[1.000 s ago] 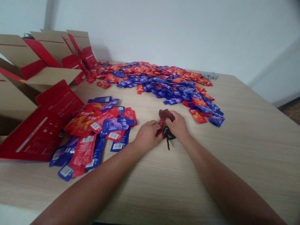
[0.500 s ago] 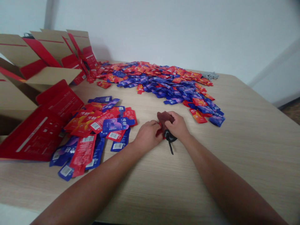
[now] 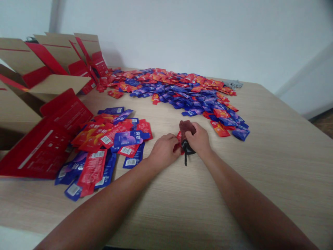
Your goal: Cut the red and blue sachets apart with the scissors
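Observation:
My left hand (image 3: 165, 149) rests at the middle of the table, fingers curled on the edge of a red sachet (image 3: 179, 136) that is mostly hidden. Right beside it, my right hand (image 3: 200, 140) is closed around a crumpled brown cloth (image 3: 186, 128). Under that hand shows a rounded black object (image 3: 189, 149) with a short black cord-like tail; its kind I cannot make out. To the left of my hands lies a loose pile of red and blue sachets (image 3: 127, 138), several with barcodes facing up.
Open red cardboard boxes (image 3: 33, 149) with raised brown flaps stand along the left. A long heap of red and blue sachets (image 3: 179, 95) curves across the back to the right. Behind its right end lies a grey cloth (image 3: 233, 84). The table (image 3: 260, 146) meets a pale wall.
The brown cloth has shifted slightly right and up with my right hand. The black tail now points more straight down, and more of the red sachet shows. My left hand stays put.

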{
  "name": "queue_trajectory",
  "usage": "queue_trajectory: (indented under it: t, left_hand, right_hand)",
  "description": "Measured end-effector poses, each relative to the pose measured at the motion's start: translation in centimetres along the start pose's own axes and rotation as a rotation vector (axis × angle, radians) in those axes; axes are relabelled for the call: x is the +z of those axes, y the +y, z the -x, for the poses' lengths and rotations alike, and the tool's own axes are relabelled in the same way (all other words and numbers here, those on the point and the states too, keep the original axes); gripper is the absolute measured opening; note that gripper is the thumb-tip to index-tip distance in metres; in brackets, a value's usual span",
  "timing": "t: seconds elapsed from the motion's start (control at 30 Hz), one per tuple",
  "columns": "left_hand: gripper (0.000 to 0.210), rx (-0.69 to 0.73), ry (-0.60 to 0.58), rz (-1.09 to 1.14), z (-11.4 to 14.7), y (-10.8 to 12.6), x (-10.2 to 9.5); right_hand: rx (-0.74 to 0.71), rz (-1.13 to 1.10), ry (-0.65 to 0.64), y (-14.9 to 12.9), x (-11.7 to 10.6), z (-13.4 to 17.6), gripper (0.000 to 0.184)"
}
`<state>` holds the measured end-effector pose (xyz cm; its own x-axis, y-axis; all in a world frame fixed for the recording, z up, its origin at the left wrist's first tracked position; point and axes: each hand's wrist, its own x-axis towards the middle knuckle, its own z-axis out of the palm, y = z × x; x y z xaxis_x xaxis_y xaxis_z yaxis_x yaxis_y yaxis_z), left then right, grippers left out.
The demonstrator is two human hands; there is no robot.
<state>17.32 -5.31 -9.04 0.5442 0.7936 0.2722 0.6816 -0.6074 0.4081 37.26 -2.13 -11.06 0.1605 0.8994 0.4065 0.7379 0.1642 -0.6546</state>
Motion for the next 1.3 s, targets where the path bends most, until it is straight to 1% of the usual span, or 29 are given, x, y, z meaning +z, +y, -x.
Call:
queue_trajectory:
  t: [0.13, 0.27, 0.4, 0.67, 0.87, 1.13, 1.3]
  left_hand:
    - [0.007, -0.015, -0.004, -0.005, 0.04, 0.14, -0.08]
    - [0.008, -0.019, -0.001, -0.012, 0.09, 0.2, -0.02]
    - [0.009, -0.022, 0.004, -0.022, 0.12, 0.24, 0.0]
    - [0.009, -0.021, -0.005, -0.023, 0.08, 0.27, -0.04]
    - [0.009, -0.027, 0.003, -0.015, 0.15, 0.17, 0.09]
    - [0.008, -0.017, 0.021, 0.043, 0.22, 0.23, -0.17]
    - [0.013, 0.001, -0.004, 0.046, 0.1, 0.17, -0.25]
  right_hand:
    - [-0.021, -0.055, -0.016, -0.13, -0.1, 0.11, 0.024]
    - [-0.014, -0.018, 0.009, -0.43, -0.17, 0.23, 0.021]
    - [0.001, 0.02, 0.013, -0.56, -0.25, 0.22, 0.022]
    - [-0.024, -0.012, -0.009, -0.35, -0.07, 0.15, 0.024]
    - [-0.029, -0.053, -0.025, -0.22, 0.07, 0.11, 0.03]
    - [-0.027, -0.055, -0.028, -0.21, 0.07, 0.17, 0.032]
    - [-0.065, -0.121, -0.042, -0.17, 0.26, 0.19, 0.039]
